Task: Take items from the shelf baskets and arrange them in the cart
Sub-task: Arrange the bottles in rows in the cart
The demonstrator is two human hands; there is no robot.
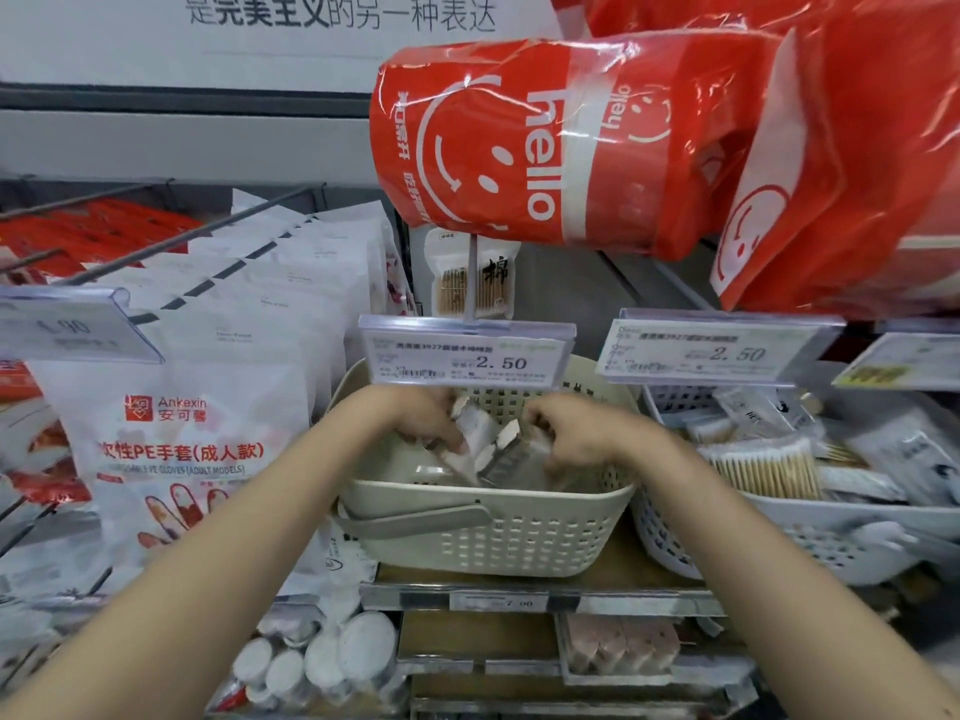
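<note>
This is a shop aisle. Just above the hands [431,418] hang clear price tags [465,358] reading 2.50; left of them, rows of packaged gloves [176,444] hang on pegs; red tissue packs [519,142] hang overhead, and perforated baskets [483,537] sit on the shelf.

The shelf [545,589] carries two perforated baskets — a cream one [483,532] under the hands, a white one [810,537] just right.

— What are those packets [488,449] in the basket [483,543]?
— Too blurred to tell; both hands cover them.
— The left price tag [72,330]?
— Smeared, unreadable. The red bags [857,148] run off the right edge.
</note>
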